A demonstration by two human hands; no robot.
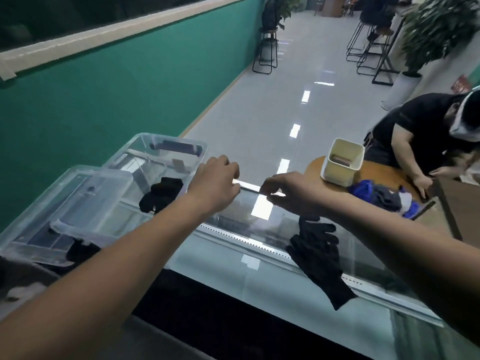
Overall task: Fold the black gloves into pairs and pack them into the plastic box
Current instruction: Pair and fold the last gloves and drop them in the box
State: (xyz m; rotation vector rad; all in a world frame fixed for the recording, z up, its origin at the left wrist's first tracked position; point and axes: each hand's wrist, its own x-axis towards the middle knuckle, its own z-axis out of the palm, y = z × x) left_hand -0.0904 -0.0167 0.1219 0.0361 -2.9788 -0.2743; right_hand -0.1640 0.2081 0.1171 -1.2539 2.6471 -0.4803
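A clear plastic box (166, 144) stands at the left on a glass counter, with a folded black glove bundle (162, 194) inside it. Its clear lid (88, 201) leans across the near end. More black fabric (81, 252) shows under the lid's near edge. A flat black glove pair (318, 255) lies on the glass at the right, fingers pointing away. My left hand (215, 181) hovers by the box's right rim, fingers curled, holding nothing. My right hand (283, 189) hangs beyond the flat gloves, fingers loosely apart and empty.
The glass counter (233, 268) has a metal rail running across it. Another person (426, 141) works at a round wooden table (384, 175) on the right, which holds a cream bin (342, 162) and blue and grey cloth (381, 198). Green wall left; stools and plants far back.
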